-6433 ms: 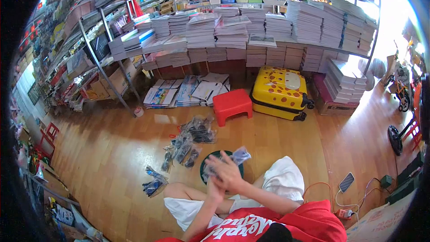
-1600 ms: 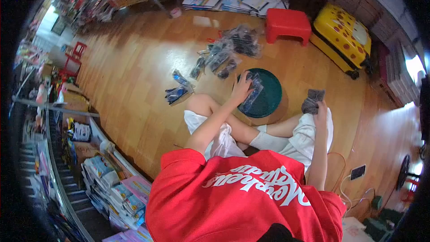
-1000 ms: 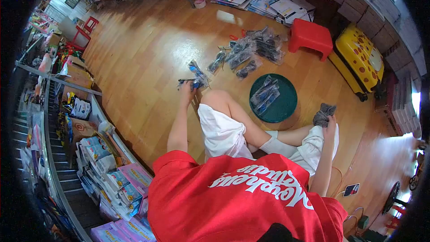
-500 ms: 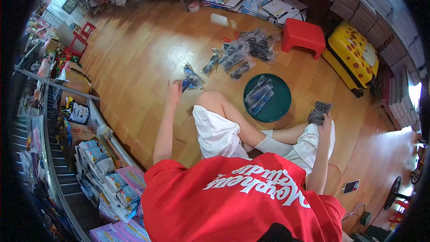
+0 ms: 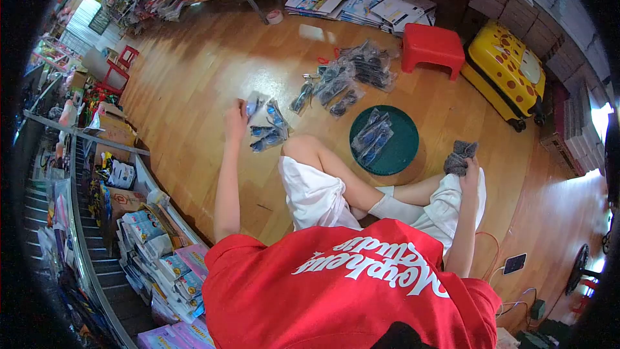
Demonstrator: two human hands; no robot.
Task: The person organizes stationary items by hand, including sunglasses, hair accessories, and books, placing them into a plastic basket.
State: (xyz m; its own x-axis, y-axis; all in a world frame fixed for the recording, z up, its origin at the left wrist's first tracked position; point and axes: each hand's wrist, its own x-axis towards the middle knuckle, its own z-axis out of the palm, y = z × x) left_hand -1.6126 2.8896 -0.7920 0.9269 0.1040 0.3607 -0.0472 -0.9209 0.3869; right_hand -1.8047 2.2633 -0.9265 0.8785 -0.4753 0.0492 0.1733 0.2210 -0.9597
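Note:
My left hand [image 5: 236, 121] is over the floor on the left, its fingers closed on a small bluish see-through item [image 5: 252, 106] that is blurred. Just right of it, sunglasses [image 5: 268, 133] with blue lenses lie on the floor. Beside my right knee, my right hand [image 5: 471, 171] grips a crumpled grey cloth [image 5: 460, 157]. A round dark green tray [image 5: 400, 155] sits in front of my crossed legs, with bagged sunglasses [image 5: 373, 137] on it. Farther forward lies a pile of sunglasses in clear bags [image 5: 361, 68].
A red stool [image 5: 433, 48] and a yellow spotted suitcase [image 5: 507, 68] stand at the front right. Stacked magazines [image 5: 361, 3] lie at the back. A metal shelf with packages [image 5: 145, 232] runs along my left. A phone [image 5: 515, 264] and cables are at my right.
My left hand has moved left and slightly forward; the blue-lensed sunglasses it held now lie on the floor, and a bluish see-through item is at its fingers. My right hand still holds the cloth.

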